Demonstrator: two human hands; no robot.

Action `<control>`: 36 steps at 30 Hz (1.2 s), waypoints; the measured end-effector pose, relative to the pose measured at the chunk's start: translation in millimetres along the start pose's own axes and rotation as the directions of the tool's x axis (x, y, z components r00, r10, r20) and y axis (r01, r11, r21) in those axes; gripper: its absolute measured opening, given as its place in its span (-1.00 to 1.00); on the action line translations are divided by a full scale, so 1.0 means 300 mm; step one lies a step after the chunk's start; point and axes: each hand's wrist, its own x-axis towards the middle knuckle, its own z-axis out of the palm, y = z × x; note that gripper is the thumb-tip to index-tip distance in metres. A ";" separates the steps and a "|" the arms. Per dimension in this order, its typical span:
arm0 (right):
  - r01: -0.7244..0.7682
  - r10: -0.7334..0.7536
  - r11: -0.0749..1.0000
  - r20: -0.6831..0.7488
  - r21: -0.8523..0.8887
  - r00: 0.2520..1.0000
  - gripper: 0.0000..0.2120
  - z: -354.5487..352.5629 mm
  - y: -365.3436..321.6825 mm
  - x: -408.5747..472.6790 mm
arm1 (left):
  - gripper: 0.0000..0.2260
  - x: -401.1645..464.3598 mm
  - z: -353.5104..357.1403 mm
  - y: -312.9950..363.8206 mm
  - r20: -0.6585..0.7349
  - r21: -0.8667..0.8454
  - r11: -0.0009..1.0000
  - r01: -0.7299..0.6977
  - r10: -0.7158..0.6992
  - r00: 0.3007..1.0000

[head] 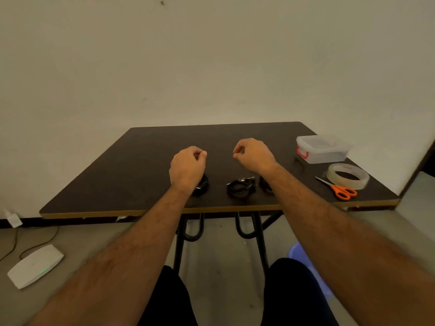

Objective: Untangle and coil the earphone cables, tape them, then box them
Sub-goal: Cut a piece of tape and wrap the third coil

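On the dark desk [141,161], near its front edge: three black coiled earphone cables. Left coil [203,184] lies partly hidden under the left wrist; middle coil [240,187] lies in plain sight between the forearms; right coil [265,184] is partly hidden behind the right forearm. Whether tape binds them is too small to tell.

Above the desk, beyond the coils: left hand [187,166] and right hand [253,154], both raised, backs up, fingers curled, thumb against fingertips. No held item is visible in either; whether something thin is pinched cannot be told.

At the desk's far right corner: clear plastic box [323,148] with red latch, lid on. Just in front of it: roll of clear tape [348,176], lying flat. Beside the roll, toward the front edge: orange-handled scissors [339,188], blades closed.

On the floor, left: white flat device [35,265] with a green light, and dark leads near the wall. Below the desk: black metal legs, the person's dark-clad knees.
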 end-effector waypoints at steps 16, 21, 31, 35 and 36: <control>-0.352 0.325 0.926 -0.193 -0.132 0.926 -0.90 -0.398 0.547 -0.333 | -0.81 -0.204 0.437 0.626 0.402 -0.133 0.973 -0.188 0.227 0.887; -0.396 0.373 0.880 -0.136 -0.261 0.918 -0.91 -0.390 0.624 -0.375 | -0.78 -0.225 0.546 0.676 0.499 -0.082 0.984 -0.160 0.179 0.848; -0.444 0.486 0.789 -0.009 -0.425 0.874 -0.67 -0.340 0.609 -0.373 | -0.59 -0.215 0.659 0.743 0.591 -0.054 0.980 -0.191 0.186 0.785; -0.466 0.505 0.791 -0.008 -0.397 0.863 -0.67 -0.343 0.619 -0.374 | -0.64 -0.220 0.693 0.753 0.610 -0.009 0.981 -0.194 0.160 0.776; -0.468 0.510 0.794 0.007 -0.387 0.860 -0.66 -0.346 0.626 -0.376 | -0.66 -0.219 0.700 0.753 0.607 -0.002 0.982 -0.186 0.149 0.780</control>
